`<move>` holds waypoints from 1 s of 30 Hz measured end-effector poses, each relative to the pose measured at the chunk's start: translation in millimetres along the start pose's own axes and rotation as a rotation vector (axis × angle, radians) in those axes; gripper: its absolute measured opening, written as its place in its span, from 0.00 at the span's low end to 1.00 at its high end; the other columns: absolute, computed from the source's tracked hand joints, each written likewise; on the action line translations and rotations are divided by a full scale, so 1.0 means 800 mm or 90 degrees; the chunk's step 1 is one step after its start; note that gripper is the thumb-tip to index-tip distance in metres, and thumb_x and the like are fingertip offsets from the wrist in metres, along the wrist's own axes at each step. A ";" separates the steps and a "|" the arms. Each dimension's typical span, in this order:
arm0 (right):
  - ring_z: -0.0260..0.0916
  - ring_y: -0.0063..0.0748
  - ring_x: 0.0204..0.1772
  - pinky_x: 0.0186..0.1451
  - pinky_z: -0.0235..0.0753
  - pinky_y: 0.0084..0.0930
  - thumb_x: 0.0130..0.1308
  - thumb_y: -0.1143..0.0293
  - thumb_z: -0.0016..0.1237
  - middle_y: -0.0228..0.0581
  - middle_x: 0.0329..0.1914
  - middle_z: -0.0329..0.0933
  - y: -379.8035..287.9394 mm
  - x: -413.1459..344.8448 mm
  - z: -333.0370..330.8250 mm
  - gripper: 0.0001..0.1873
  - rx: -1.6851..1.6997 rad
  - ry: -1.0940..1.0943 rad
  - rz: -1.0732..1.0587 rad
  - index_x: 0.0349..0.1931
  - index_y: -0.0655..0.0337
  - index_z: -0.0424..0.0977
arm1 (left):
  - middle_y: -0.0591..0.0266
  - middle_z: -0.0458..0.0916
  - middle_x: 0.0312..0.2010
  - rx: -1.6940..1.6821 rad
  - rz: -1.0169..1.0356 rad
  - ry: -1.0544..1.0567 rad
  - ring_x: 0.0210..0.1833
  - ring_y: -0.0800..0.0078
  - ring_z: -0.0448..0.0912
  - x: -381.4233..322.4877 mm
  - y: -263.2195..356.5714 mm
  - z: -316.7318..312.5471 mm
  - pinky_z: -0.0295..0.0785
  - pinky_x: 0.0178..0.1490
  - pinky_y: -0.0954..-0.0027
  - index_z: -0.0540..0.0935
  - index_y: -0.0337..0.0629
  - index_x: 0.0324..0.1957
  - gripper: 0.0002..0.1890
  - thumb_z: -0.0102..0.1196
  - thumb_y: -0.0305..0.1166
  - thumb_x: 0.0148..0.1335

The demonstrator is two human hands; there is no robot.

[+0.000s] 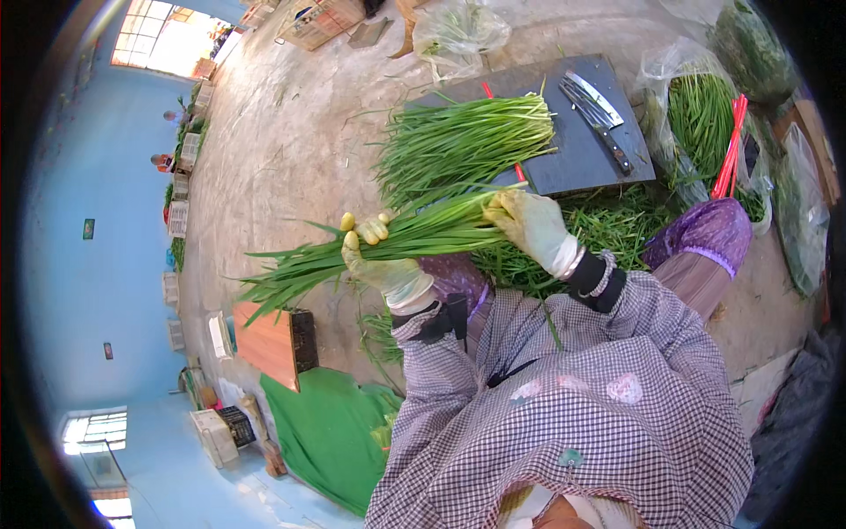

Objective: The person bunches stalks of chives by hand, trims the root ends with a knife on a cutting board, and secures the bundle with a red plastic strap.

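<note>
My left hand (383, 264), in a yellow-stained glove, holds the leafy middle of a bunch of green garlic chives (423, 231). The gloved fingers of my right hand (525, 221) grip the stem end of that bunch. Beyond my hands, a larger pile of chives (469, 139) lies on a dark board (575, 175), with parts of a red tie (519, 173) showing at its edges. A knife with a dark handle (615, 151) rests on the board, right of the pile. Loose green trimmings (615, 221) lie between the board and my lap.
At the right, a clear plastic bag holds more chives (700, 119), beside a bundle of red ties (730, 149) near my knee. Another clear bag (459, 33) sits beyond the board. A brown wooden board (264, 337) and a green cloth (324, 430) are at the lower left.
</note>
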State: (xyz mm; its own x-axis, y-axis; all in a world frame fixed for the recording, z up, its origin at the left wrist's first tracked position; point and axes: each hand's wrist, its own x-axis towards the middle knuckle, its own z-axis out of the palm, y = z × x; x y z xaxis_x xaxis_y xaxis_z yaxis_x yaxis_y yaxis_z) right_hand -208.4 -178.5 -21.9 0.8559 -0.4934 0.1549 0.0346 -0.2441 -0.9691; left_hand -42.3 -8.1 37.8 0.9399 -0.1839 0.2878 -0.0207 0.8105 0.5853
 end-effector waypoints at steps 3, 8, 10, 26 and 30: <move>0.81 0.41 0.42 0.46 0.82 0.31 0.72 0.67 0.51 0.35 0.38 0.82 0.023 -0.021 -0.028 0.06 -0.478 0.147 -0.193 0.41 0.56 0.81 | 0.69 0.69 0.21 -0.030 0.003 0.066 0.27 0.73 0.71 0.014 0.020 -0.030 0.75 0.46 0.61 0.83 0.37 0.49 0.13 0.53 0.32 0.68; 0.80 0.48 0.31 0.33 0.80 0.42 0.70 0.56 0.55 0.36 0.30 0.78 0.081 -0.087 -0.105 0.11 -0.620 0.004 0.038 0.40 0.52 0.80 | 0.68 0.70 0.20 -0.074 0.046 0.107 0.26 0.72 0.72 0.035 0.058 -0.076 0.77 0.45 0.60 0.81 0.37 0.46 0.11 0.54 0.31 0.67; 0.83 0.47 0.39 0.42 0.82 0.42 0.68 0.49 0.56 0.38 0.38 0.82 0.084 -0.101 -0.121 0.21 -0.767 -0.385 0.313 0.50 0.54 0.81 | 0.68 0.70 0.21 -0.057 0.062 0.127 0.26 0.73 0.71 0.038 0.063 -0.083 0.76 0.45 0.62 0.82 0.37 0.46 0.12 0.56 0.32 0.65; 0.73 0.29 0.65 0.71 0.69 0.29 0.76 0.64 0.52 0.40 0.65 0.77 0.020 -0.041 -0.018 0.15 0.261 -0.057 -0.015 0.50 0.67 0.84 | 0.70 0.66 0.20 -0.083 -0.011 0.165 0.26 0.74 0.70 0.020 0.019 -0.051 0.77 0.46 0.63 0.82 0.39 0.45 0.10 0.54 0.31 0.65; 0.77 0.26 0.56 0.65 0.75 0.27 0.78 0.63 0.48 0.41 0.64 0.78 0.020 -0.065 -0.061 0.17 0.494 0.122 0.222 0.57 0.65 0.79 | 0.69 0.68 0.21 -0.143 0.003 0.140 0.26 0.74 0.70 0.029 0.032 -0.073 0.77 0.46 0.62 0.80 0.35 0.44 0.09 0.55 0.29 0.64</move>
State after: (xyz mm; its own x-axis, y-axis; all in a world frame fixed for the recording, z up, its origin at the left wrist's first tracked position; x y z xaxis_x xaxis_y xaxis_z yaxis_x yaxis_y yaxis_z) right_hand -277.4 -197.7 -35.6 0.7835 -0.5836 -0.2133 0.1882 0.5500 -0.8137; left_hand -1.1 41.1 15.0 0.9917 -0.0745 0.1049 0.0272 0.9182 0.3952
